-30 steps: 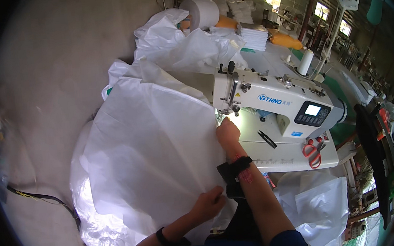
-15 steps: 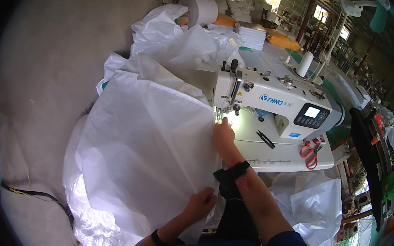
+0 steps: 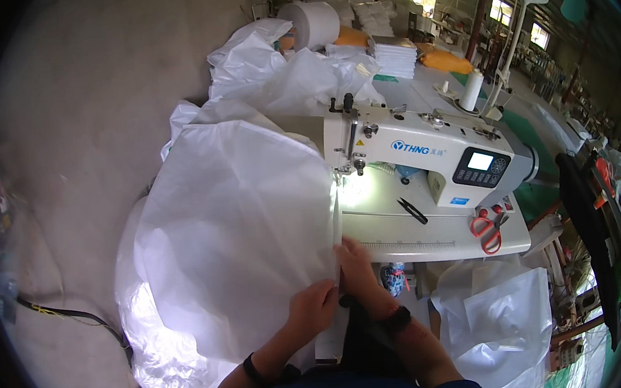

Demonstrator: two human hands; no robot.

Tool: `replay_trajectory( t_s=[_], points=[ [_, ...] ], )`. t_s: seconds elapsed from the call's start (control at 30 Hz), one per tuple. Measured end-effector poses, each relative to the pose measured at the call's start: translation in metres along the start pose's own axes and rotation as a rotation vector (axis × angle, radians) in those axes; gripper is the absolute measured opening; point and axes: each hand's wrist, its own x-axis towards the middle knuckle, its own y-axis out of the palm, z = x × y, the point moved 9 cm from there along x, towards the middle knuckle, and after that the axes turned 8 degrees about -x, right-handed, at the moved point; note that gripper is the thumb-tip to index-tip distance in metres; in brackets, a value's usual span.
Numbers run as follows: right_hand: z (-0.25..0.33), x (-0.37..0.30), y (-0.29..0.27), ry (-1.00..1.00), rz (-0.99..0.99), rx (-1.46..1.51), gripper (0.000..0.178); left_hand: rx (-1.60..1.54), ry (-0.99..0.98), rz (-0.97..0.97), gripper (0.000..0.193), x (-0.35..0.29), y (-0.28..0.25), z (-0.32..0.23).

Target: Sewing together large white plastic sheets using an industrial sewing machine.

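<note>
A large white plastic sheet (image 3: 232,223) spreads over the left side of the work. Its right edge runs up to the lit needle area of a white sewing machine (image 3: 413,141). My right hand (image 3: 354,262) pinches that edge just in front of the machine bed (image 3: 432,231). Lower down and a little to the left, my left hand (image 3: 313,306) has its fingers closed on the same edge. On the bed lie black thread snips (image 3: 412,211) and red-handled scissors (image 3: 487,232). The fingertips of both hands are partly hidden by the sheet.
A white thread cone (image 3: 471,91) stands behind the machine. Crumpled white sheeting (image 3: 263,69), a big white roll (image 3: 314,24) and a folded stack (image 3: 394,57) fill the back. More white sheeting (image 3: 495,318) hangs at the right front. A black cable (image 3: 77,312) lies on the left floor.
My right hand has drawn back from beside the needle to the bed's front edge. My left hand has risen slightly along the sheet. The view has shifted a little.
</note>
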Motion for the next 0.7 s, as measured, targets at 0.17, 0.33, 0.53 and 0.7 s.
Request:
replay_trajectory(
  t_s=[0.17, 0.33, 0.53, 0.7],
  points=[
    [-0.056, -0.078, 0.056, 0.361, 0.361, 0.616, 0.039, 0.338, -0.017, 0.000, 0.018, -0.001, 0.008, -0.008],
    [-0.049, -0.043, 0.015, 0.129, 0.110, 0.149, 0.049, 0.329, -0.004, -0.016, 0.018, -0.005, 0.007, -0.012],
    [0.039, 0.014, -0.005, -0.316, -0.210, -0.847, 0.042, 0.274, 0.037, 0.023, 0.017, -0.008, 0.019, -0.007],
    [0.045, 0.009, 0.001, -0.266, -0.176, -1.148, 0.049, 0.117, -0.037, 0.021, 0.016, 0.000, 0.027, 0.019]
  ],
)
